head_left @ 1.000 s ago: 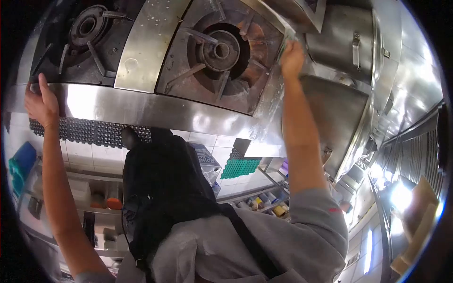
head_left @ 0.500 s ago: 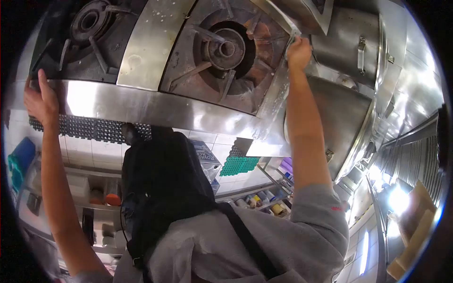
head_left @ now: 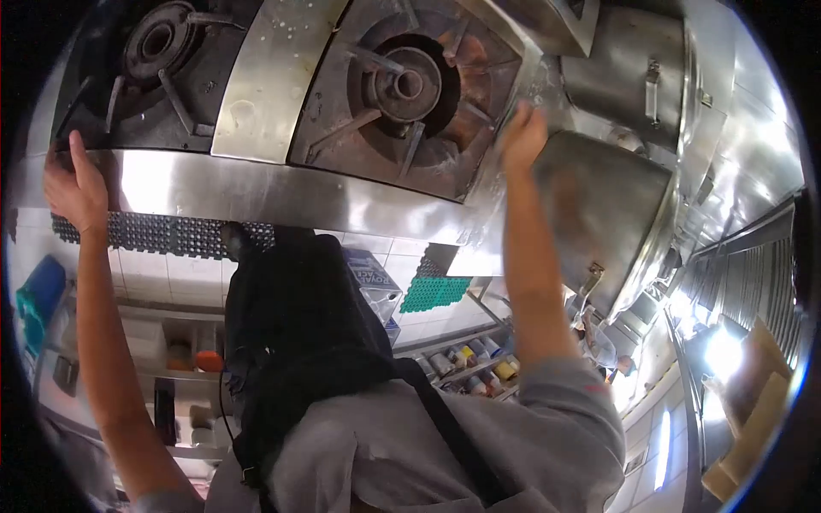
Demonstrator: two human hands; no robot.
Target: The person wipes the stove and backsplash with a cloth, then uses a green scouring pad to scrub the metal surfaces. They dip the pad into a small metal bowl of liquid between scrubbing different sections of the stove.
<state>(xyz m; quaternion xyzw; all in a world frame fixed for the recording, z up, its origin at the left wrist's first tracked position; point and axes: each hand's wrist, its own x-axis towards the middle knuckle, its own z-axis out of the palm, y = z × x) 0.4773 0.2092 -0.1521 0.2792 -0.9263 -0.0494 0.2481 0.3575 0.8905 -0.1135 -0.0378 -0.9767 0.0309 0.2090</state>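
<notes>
My left hand rests against the left end of the stove's steel front rail, its thumb stretched upward and its other fingers partly hidden. My right hand, smeared by motion, is closed and low over the wet steel strip along the right side of the burner. Whatever lies under its fingers cannot be made out. Whitish wet streaks show on that strip. Left of this hand is a blackened burner with metal pot supports; a second burner lies above my left hand.
Large steel lids with handles cover the right side. Black mats and a green mat lie on the tiled floor. Shelves with jars stand behind me. Another person shows at the lower right.
My right hand has moved down and slightly left along the steel strip, towards me. My left hand stays at the rail. Another person now shows past my right arm.
</notes>
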